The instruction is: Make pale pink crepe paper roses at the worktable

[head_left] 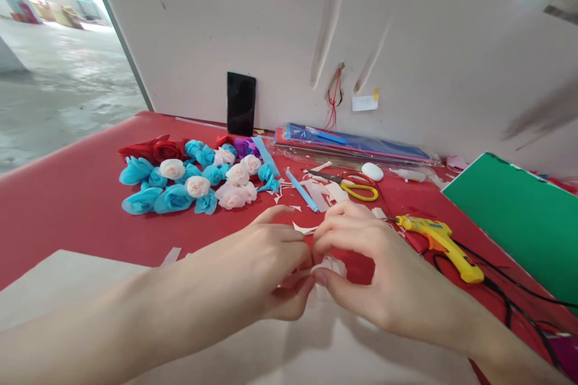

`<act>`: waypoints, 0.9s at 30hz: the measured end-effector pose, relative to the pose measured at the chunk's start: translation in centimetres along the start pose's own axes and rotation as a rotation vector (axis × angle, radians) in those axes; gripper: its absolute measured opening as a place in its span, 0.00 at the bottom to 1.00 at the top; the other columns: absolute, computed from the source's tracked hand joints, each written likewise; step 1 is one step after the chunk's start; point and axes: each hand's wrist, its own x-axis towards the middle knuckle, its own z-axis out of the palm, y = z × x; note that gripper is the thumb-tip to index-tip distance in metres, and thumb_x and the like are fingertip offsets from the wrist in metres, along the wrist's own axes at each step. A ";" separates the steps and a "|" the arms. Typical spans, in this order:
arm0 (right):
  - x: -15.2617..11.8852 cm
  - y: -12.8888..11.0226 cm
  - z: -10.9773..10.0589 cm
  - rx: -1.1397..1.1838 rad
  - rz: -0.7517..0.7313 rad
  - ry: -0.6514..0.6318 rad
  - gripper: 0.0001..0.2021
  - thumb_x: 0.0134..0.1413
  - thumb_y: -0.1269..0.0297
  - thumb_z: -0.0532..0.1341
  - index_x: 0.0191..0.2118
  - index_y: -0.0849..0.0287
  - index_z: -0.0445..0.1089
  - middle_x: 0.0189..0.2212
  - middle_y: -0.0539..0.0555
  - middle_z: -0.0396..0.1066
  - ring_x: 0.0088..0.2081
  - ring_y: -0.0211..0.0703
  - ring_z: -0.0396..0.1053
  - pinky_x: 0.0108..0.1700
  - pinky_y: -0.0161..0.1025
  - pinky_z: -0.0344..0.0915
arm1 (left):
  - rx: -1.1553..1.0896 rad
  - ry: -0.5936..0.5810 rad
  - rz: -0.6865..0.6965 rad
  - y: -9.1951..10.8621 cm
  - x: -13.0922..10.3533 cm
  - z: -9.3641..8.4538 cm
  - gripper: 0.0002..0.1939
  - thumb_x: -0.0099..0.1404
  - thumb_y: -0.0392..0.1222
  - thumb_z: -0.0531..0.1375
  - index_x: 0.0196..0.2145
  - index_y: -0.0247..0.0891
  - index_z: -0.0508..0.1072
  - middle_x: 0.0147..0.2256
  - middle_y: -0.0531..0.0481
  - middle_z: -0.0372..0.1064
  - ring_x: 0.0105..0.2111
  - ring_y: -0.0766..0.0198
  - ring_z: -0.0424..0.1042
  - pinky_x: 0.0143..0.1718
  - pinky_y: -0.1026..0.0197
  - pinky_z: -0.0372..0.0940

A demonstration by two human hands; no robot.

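Observation:
Between my two hands is a pale pink paper flower (333, 266), partly covered by my fingers. My left hand (275, 264) pinches its left side, thumb below and fingers curled over. My right hand (361, 252) grips the flower from the right with its thumb and fingertips. Beneath them lies a large white sheet (253, 349). Pink paper scraps (318, 192) and a light blue stick-like piece (301, 190) lie just beyond my fingers. To the right rests a yellow glue gun (442, 243), its nozzle pointing left.
Blue paper flowers (174, 198), pink ones (237, 174) and red ones (167, 149) cluster at the left. A black phone (241, 103) leans on the back panel. Scissors (356, 186) with red and yellow handles lie behind my right hand. A green board (519, 222) stands right, near black cables (510, 283).

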 end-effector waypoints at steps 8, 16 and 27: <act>0.5 0.3 -0.3 0.319 0.129 -0.066 0.06 0.51 0.72 0.60 0.25 0.56 0.68 0.28 0.49 0.71 0.37 0.43 0.68 0.43 0.41 0.64 | -0.107 -0.127 -0.224 1.5 -0.2 -2.1 0.09 0.65 0.40 0.57 0.26 0.42 0.71 0.26 0.56 0.68 0.24 0.66 0.66 0.25 0.66 0.59; 0.2 -0.1 0.1 0.567 0.309 0.037 0.05 0.52 0.66 0.60 0.27 0.57 0.71 0.28 0.48 0.69 0.35 0.40 0.66 0.38 0.37 0.60 | -0.319 -0.067 -0.502 2.9 0.9 -3.4 0.19 0.66 0.52 0.55 0.22 0.41 0.72 0.21 0.56 0.69 0.23 0.65 0.66 0.22 0.66 0.57; 0.4 -0.1 -0.3 0.518 0.307 0.025 0.05 0.53 0.65 0.60 0.28 0.57 0.71 0.29 0.48 0.70 0.36 0.40 0.66 0.41 0.39 0.58 | -0.198 -0.074 -0.481 2.8 0.8 -3.6 0.16 0.67 0.54 0.55 0.33 0.43 0.76 0.29 0.53 0.74 0.30 0.61 0.72 0.26 0.65 0.62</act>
